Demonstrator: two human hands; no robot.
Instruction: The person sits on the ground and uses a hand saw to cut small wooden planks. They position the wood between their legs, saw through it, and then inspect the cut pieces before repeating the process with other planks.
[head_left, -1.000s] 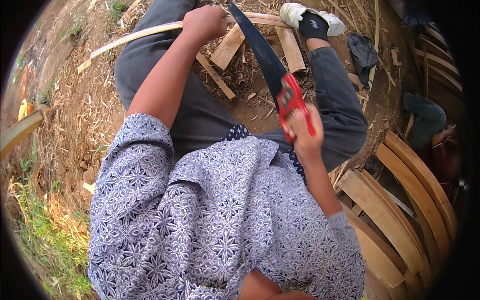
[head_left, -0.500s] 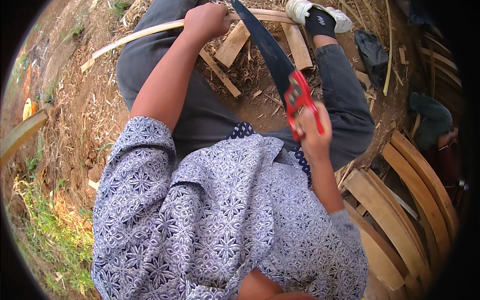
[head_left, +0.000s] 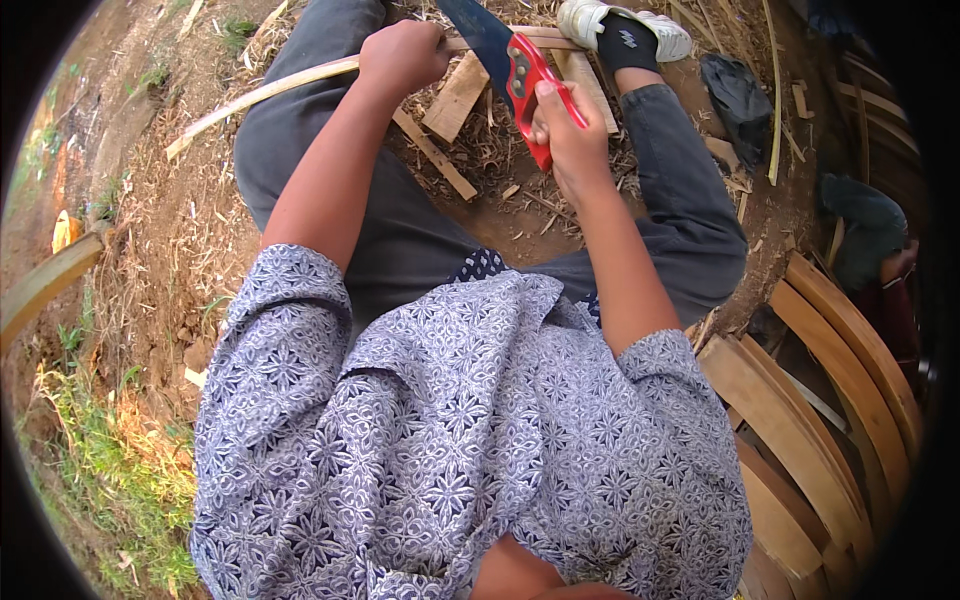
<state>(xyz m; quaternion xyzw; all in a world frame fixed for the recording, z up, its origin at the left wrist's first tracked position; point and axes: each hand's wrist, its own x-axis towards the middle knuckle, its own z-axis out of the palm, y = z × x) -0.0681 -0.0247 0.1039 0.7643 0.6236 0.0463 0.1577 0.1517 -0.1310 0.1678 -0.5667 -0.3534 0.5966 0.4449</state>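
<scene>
My left hand (head_left: pixel 405 55) is closed round a long, thin wooden strip (head_left: pixel 270 93) that lies across my left leg. The strip's right end reaches under or against my white shoe (head_left: pixel 580 22). In my right hand (head_left: pixel 572 135) is a handsaw (head_left: pixel 528 92), gripped by its red handle. Its dark blade (head_left: pixel 478 35) crosses the strip just right of my left hand, and the blade's tip runs out at the upper edge. Whether the teeth have cut into the wood I cannot tell.
Short wooden offcuts (head_left: pixel 458 98) lie among shavings between my legs. A black plastic bag (head_left: pixel 737 105) rests beyond my right shin. Thick wooden boards (head_left: pixel 780 430) are stacked at the lower right. Another person's leg (head_left: pixel 865 230) shows at the right; grass (head_left: pixel 120 490) grows at the lower left.
My right hand has pushed the saw forward and to the left, so its handle is now much closer to the strip. My left hand keeps its hold.
</scene>
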